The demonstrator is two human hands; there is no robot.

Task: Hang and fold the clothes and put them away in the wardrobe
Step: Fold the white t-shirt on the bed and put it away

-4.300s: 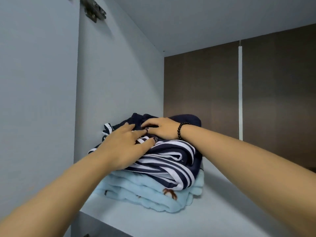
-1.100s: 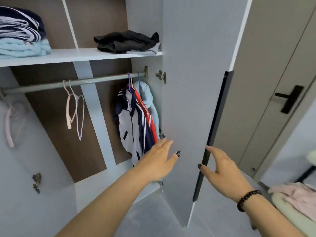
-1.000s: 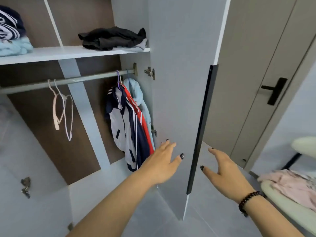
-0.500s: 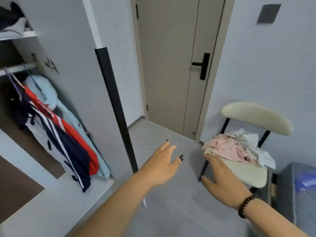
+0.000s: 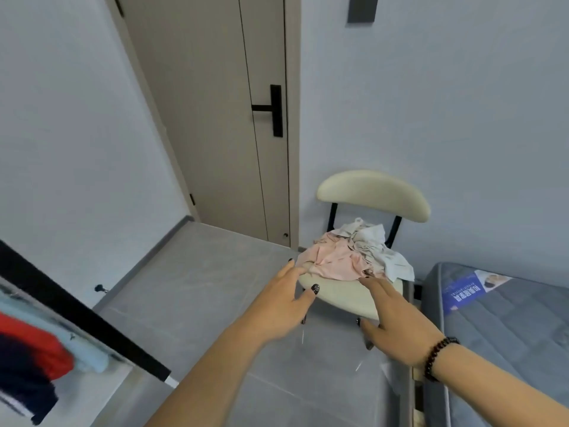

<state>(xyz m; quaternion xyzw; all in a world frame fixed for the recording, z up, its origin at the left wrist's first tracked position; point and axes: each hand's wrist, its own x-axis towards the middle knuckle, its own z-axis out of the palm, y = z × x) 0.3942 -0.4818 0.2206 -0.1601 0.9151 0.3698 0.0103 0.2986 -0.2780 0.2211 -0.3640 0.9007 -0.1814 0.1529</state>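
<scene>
Clothes pile: a crumpled heap on the seat of the chair [image 5: 348, 295], made of a pink garment [image 5: 334, 261] at the front and a white garment [image 5: 374, 246] bunched behind it and trailing off the seat's right side.
Pink garment: lies loose and unfolded, its front edge reaching the near rim of the seat.
White garment: rumpled, partly over the pink one, one corner hanging toward the mattress.
Left hand [image 5: 281, 306]: stretched out toward the pile, fingers straight and spread, holding nothing; its fingertips are just beside the left edge of the pink garment, and whether they touch it cannot be told.
Right hand [image 5: 397, 318]: also stretched forward with fingers extended and relaxed, empty, over the front of the seat; its fingertips are near the pink garment's lower edge. A dark beaded bracelet [image 5: 438, 357] sits on the wrist.
Chair: cream seat and curved cream backrest on thin black legs, standing against the pale wall between the door and the mattress.
Mattress [image 5: 505, 331]: grey quilted, at the right, just beside the chair, with a blue label near its corner.
Door [image 5: 215, 118]: beige, closed, with a black handle, left of the chair.
Wardrobe door [image 5: 77, 315]: its black-trimmed edge crosses the lower left.
Hung clothes [image 5: 30, 374]: red, navy and light blue garments, blurred, at the bottom left corner.
Floor [image 5: 191, 291]: grey tiles.
</scene>
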